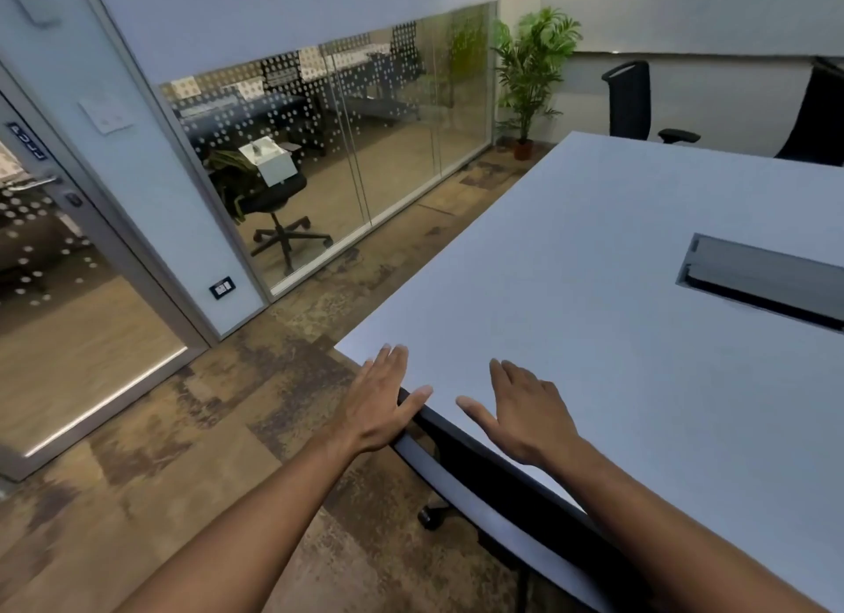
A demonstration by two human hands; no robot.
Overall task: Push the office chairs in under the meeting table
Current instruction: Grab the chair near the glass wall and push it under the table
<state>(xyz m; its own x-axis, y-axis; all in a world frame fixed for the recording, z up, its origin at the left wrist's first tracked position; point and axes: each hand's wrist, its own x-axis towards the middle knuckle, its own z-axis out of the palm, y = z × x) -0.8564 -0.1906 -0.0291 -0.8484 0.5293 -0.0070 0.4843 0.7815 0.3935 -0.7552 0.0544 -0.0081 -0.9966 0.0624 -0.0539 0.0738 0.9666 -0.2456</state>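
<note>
Near chair [461, 484] sits tucked against the table's [593, 247] near edge, both hands above its backrest: left hand [381, 402] left of right hand [516, 411]. Two chairs [632, 101] stand behind the far edge (plant [530, 73] to their left)

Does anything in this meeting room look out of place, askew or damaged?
Nothing looks damaged or spilled. The black office chair nearest the camera sits tight against the grey meeting table, both hands, left and right, open above it. The two black chairs at the far side stand behind the table's far edge; how far in is unclear.
</note>
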